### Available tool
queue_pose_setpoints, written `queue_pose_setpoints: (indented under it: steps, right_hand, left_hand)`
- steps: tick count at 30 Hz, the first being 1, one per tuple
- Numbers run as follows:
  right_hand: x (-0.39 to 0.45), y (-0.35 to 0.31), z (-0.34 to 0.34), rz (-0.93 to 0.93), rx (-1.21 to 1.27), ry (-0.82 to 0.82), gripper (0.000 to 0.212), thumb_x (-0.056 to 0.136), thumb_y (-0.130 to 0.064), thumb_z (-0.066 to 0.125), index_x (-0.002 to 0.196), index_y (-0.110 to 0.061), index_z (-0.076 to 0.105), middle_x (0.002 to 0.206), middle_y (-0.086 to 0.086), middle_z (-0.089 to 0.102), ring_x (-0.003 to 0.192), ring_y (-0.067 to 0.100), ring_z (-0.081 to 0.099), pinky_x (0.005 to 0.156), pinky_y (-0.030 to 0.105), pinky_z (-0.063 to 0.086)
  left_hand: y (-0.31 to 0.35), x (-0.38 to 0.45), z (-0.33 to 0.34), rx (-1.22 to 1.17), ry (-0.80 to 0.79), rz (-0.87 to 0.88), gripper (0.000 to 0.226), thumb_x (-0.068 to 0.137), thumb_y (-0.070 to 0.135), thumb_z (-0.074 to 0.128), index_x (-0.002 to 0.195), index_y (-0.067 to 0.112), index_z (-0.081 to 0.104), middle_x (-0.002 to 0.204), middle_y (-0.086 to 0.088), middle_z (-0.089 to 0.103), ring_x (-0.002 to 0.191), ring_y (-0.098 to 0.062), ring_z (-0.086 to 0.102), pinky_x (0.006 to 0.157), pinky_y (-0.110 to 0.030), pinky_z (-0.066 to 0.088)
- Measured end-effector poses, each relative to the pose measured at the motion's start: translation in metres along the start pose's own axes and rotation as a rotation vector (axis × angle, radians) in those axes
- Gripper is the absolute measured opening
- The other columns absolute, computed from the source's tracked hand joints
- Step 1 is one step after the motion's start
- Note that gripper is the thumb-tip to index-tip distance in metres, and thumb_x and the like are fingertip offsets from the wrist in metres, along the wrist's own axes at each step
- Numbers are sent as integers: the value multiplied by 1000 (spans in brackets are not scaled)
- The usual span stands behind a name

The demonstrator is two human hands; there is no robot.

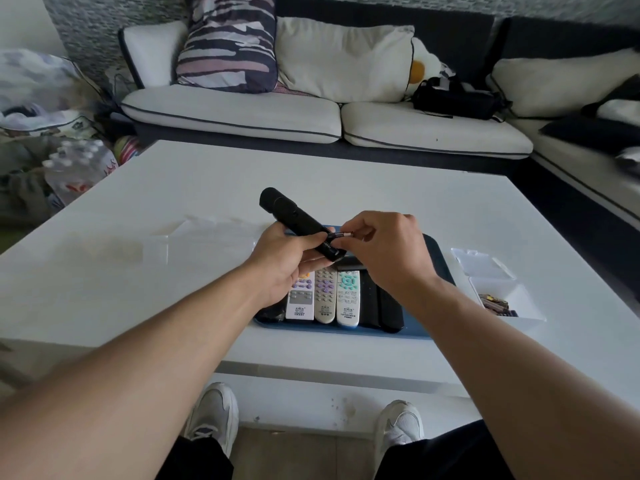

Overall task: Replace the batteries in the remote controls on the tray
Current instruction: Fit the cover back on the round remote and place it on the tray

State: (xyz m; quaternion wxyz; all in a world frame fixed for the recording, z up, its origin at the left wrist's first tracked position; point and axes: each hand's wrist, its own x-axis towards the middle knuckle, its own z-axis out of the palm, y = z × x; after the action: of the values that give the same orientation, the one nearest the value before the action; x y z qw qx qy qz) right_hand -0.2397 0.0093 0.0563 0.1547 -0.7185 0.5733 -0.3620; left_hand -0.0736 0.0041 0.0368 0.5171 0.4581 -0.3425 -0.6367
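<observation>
Remotes point(325, 295) lie side by side on a blue tray point(438, 258) at the table's point(381, 188) near middle: three pale ones with coloured buttons, and dark ones at their 3 o'clock, partly hidden by the right wrist. Above the tray, the left hand point(282, 261) grips a black remote point(298, 221), fingers curled round its lower half; the remote tilts, its rounded far end pointing toward 11 o'clock and its near end toward 5 o'clock. The right hand point(384, 247) pinches a battery point(341, 235) between thumb and fingertips, holding it at the near end of the black remote, just at the left thumb. The battery seems to touch the remote's body there, but the blur makes it hard to be sure whether it sits in the compartment or only against it.

At 3 o'clock from the tray stands a clear box point(512, 299) with its lid open, a few dark batteries point(497, 304) in its near corner. At 9 o'clock from the tray lies a flat clear plastic piece point(207, 237), faint against the white top. Beyond the table, at 12 o'clock, runs a sofa point(242, 112) with cushions. Two white shoes point(214, 415) show below the table's near edge.
</observation>
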Motion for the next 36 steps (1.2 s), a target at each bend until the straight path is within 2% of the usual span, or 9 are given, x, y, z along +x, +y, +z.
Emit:
queue_pose_setpoints:
  steps: [5,8,12,15,20,24,29,31,36]
  right_hand:
    - [-6,-8,0,-87,-91,-105,23,93,-19,68,111,-31,76,86,-6,74,72,5,64,65,18,50]
    - [-6,-8,-1,-88,-113,-131,14,92,-30,69,102,-33,78,84,-8,68,75,7,60,67,29,51]
    - [-5,-4,0,-46,-105,-140,10,88,-38,73,97,-35,78,85,-13,65,74,4,59,64,23,48]
    - [-7,-4,-1,44,56,-128,8,81,-33,82,87,-28,78,76,-13,70,67,1,64,57,11,45]
    - [-6,5,-6,373,554,-315,22,73,-15,88,85,-9,70,82,7,76,82,27,73,78,32,61]
    - [-2,16,-4,548,752,-406,28,75,-2,84,82,-11,58,90,16,70,83,25,67,80,31,58]
    - [10,20,5,474,514,-387,16,85,-25,78,91,-14,69,84,2,77,82,17,72,69,27,56]
    - [19,35,6,345,174,-280,10,93,-26,69,102,-23,71,97,-5,75,88,14,69,66,23,52]
    - [38,67,23,100,-478,-520,53,94,-13,57,142,-34,50,146,-3,50,128,22,47,102,39,45]
  left_hand:
    - [1,-1,-4,-17,22,21,11,93,-5,62,98,4,59,95,-14,76,82,-28,76,66,-34,63]
    - [3,-2,-6,-11,10,15,13,95,-4,61,106,2,59,98,-15,76,82,-27,76,67,-35,63]
    - [5,-3,-8,27,-15,3,21,95,-2,62,115,1,58,103,-15,75,86,-27,75,70,-37,63]
    - [5,-4,-9,50,-29,-3,27,94,0,64,120,1,56,107,-14,76,95,-30,74,72,-40,63]
    - [6,-7,-8,111,-103,-16,30,95,3,64,123,2,54,109,-11,76,99,-29,73,65,-34,61]
    - [5,-7,-6,161,-177,-41,27,96,2,62,121,6,53,109,-11,76,101,-30,74,73,-39,62]
    - [-1,0,-9,205,-15,11,27,93,0,65,118,0,55,107,-12,75,95,-29,75,67,-36,62]
    - [-5,5,-12,203,49,2,27,93,-1,66,118,0,55,103,-10,77,94,-27,75,68,-37,62]
    - [-10,13,-23,190,110,-28,23,94,-1,65,114,2,54,102,-9,78,97,-30,75,83,-48,62]
